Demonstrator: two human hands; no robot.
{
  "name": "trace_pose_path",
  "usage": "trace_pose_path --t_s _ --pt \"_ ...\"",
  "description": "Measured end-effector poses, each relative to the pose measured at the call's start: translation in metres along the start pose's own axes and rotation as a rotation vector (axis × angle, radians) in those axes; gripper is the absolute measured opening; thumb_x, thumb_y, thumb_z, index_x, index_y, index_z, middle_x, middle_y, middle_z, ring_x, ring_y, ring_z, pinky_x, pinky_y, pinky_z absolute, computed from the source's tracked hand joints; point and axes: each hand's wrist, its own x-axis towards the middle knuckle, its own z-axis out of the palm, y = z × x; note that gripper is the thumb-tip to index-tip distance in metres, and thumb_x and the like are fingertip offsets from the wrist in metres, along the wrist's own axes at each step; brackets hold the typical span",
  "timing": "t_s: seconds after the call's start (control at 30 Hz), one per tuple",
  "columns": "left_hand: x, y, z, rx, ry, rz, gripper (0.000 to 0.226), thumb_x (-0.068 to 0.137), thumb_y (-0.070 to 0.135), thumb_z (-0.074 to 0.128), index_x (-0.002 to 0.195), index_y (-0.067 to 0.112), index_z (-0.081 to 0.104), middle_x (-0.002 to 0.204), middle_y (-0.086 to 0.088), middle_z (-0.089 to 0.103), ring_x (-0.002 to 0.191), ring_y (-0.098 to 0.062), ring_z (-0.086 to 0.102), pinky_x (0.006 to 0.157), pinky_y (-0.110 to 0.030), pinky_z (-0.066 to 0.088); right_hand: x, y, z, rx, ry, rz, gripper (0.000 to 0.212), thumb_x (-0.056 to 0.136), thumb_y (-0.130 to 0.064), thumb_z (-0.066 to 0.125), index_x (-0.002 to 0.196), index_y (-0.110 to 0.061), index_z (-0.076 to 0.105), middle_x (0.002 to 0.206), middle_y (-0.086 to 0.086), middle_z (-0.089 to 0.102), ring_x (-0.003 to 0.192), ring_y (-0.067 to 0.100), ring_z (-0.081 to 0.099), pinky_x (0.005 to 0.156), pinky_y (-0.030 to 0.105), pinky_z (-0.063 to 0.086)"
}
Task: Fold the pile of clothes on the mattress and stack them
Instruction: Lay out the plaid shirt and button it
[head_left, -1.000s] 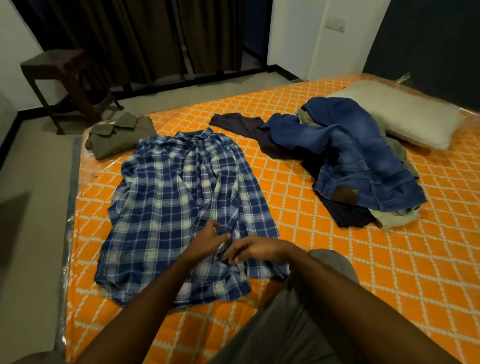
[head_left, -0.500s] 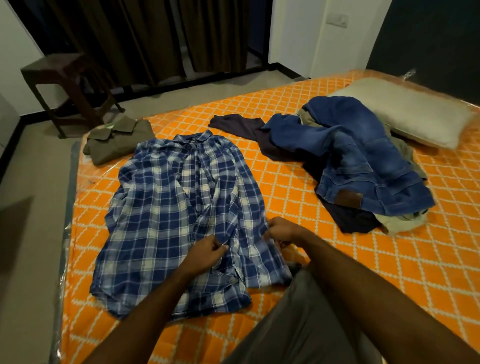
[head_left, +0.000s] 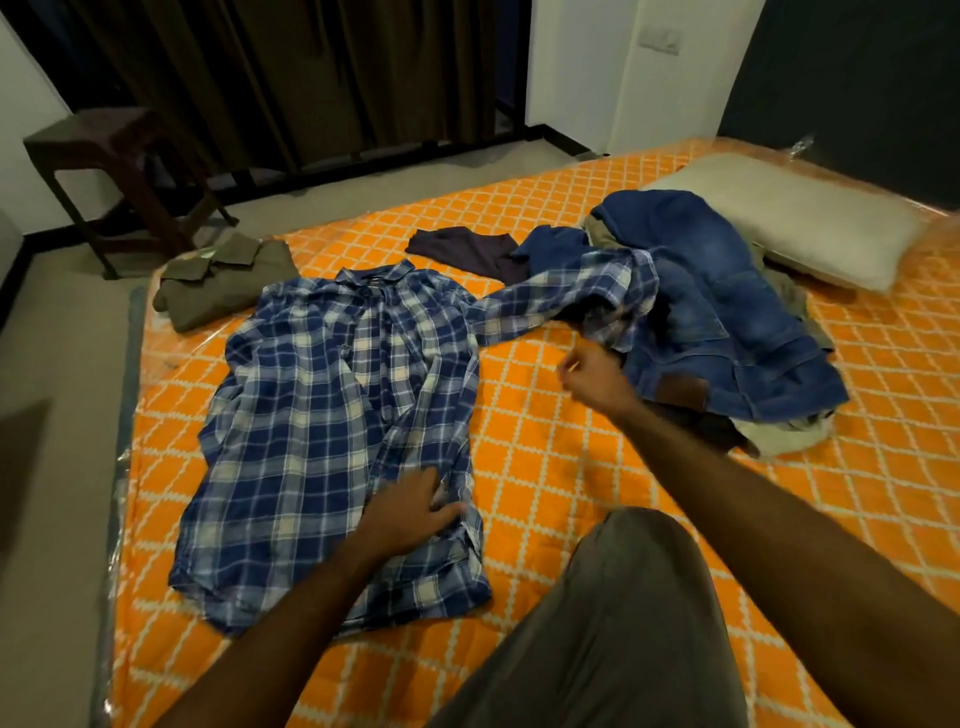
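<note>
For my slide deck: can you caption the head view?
Left hand presses the plaid shirt flat on the orange mattress; right hand beside its spread sleeve.

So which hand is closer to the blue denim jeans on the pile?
The right hand: it sits just beside the blue denim jeans, at their near-left edge. The left hand is farther off, resting on the blue plaid shirt's lower hem.

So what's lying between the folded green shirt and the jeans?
In the head view, the checked shirt lies spread between the folded green shirt and the jeans, its sleeve reaching onto the jeans pile.
</note>
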Motion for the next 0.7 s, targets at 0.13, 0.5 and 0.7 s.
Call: trace_pose_path --t_s 0.13,0.5,0.7 --pt "-0.003 0.011 0.0 0.085 -0.077 0.04 0.032 0.096 0.05 0.057 0.088 0.026 0.038 0.083 0.006 0.046 0.078 -0.017 0.051 0.069 -0.035 0.043 -0.067 -0.005 0.083 -0.09 -0.631 -0.063 0.022 0.092 -0.014 0.07 0.113 -0.008 0.064 0.083 -0.001 0.066 0.072 0.016 0.064 0.058 0.023 0.049" --pt "-0.008 0.033 -0.013 -0.911 -0.081 -0.141 0.028 0.104 0.032 0.052 0.103 0.009 0.068 0.093 -0.004 0.073 0.075 -0.011 0.07 0.063 -0.025 0.053 -0.129 -0.004 0.116 -0.26 -0.257 -0.39 0.036 0.086 -0.027 0.07 0.115 -0.024 0.049 0.108 0.002 0.063 0.094 0.026 0.062 0.064 0.036 0.046" --pt "-0.013 0.013 0.013 -0.265 0.247 0.113 0.021 0.104 0.04 0.047 0.095 0.023 0.054 0.102 0.003 0.052 0.092 -0.015 0.05 0.083 -0.037 0.044 -0.115 0.001 0.064 -0.386 -0.061 -0.256 0.022 0.089 -0.018 0.055 0.108 -0.025 0.048 0.077 0.002 0.061 0.066 0.028 0.055 0.048 0.033 0.03"
